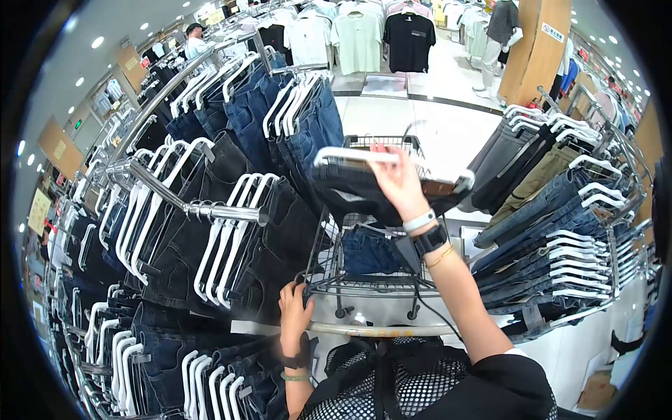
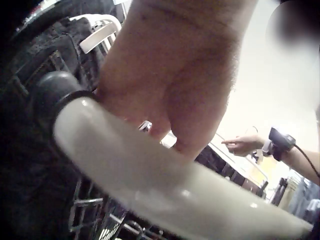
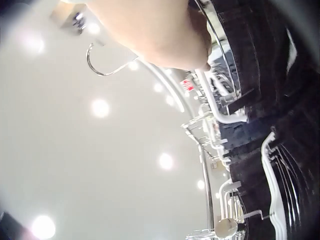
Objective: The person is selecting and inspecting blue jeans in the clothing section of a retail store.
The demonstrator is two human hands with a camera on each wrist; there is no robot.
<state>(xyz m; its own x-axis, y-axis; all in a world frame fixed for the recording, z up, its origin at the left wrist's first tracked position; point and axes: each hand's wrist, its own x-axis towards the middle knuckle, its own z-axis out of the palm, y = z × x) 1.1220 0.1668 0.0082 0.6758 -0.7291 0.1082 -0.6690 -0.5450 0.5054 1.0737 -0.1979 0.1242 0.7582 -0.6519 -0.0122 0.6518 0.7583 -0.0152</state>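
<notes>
My right hand (image 1: 400,183) holds a white hanger (image 1: 343,154) up over the shopping cart, its fingertips partly hidden behind the hanger. Black jeans (image 1: 350,192) hang from it, with a brown label at the waistband. In the right wrist view the hanger's metal hook (image 3: 97,72) sticks out beside the hand. My left hand (image 1: 295,311) grips the cart's handle (image 1: 378,329) close to its black end cap (image 2: 57,95). Folded blue jeans (image 1: 367,250) lie in the shopping cart (image 1: 350,285) below the raised pair.
Racks of dark jeans on white hangers (image 1: 224,259) crowd the left side, a chrome rail end (image 1: 259,215) jutting toward the cart. More trousers (image 1: 553,182) hang on the right. Shirts (image 1: 357,42) and a wooden pillar (image 1: 535,52) stand ahead across the tiled floor.
</notes>
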